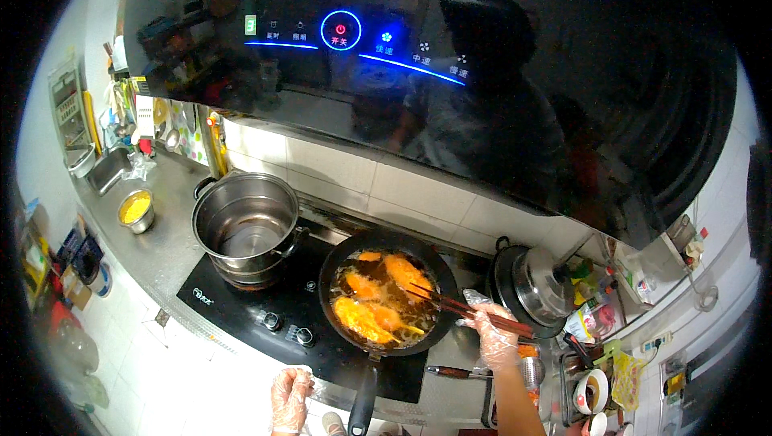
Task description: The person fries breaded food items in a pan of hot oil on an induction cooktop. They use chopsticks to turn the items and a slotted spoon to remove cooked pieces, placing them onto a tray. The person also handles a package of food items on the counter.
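Observation:
My right hand [496, 339], in a clear plastic glove, grips a pair of long dark chopsticks [455, 306]. Their tips reach into a black frying pan [447, 273] and touch an orange, coated piece of food [403, 273]. Several such fried pieces [362, 318] lie in bubbling oil in the pan. The pan's black handle [364, 400] points towards me. Left of that handle, by the counter's front edge, is my left hand [291, 397], also gloved. Its fingers are curled in, and I see nothing held in them.
An uncovered steel pot [247, 213] stands left of the pan on the black hob [241, 309]. A bowl of yellow food [136, 210] sits further left, near a sink [108, 170]. Lids [540, 285] lean at right. A range hood [362, 92] overhangs the hob.

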Demonstrator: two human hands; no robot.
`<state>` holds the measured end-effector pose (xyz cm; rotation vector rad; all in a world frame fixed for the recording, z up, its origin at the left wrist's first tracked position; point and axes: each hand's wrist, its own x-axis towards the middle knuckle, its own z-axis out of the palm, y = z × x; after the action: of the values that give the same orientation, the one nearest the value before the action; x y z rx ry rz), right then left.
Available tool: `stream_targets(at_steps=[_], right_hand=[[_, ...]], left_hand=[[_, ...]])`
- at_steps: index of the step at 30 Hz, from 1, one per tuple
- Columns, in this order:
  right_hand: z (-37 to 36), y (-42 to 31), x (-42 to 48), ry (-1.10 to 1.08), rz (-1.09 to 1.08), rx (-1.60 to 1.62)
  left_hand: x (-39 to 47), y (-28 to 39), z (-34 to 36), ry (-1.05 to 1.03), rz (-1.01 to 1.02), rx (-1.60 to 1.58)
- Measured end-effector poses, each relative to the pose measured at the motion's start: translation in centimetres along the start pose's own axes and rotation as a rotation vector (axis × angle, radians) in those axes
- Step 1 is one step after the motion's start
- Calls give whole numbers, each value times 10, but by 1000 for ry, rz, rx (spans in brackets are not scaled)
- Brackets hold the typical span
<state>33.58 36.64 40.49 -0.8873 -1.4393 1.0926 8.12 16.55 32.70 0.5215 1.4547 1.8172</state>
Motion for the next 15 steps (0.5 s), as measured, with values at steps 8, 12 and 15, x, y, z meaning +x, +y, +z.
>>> stream_targets(at_steps=[8,12,15], right_hand=[[-27,2,-11,70,50,-133],[-28,8,-12,81,78,-180],[-29,20,-10,91,71,-198]], left_hand=[[2,4,7,-23,-48,46],[1,13,7,-113,-19,22],[-1,18,7,-156,-25,12]])
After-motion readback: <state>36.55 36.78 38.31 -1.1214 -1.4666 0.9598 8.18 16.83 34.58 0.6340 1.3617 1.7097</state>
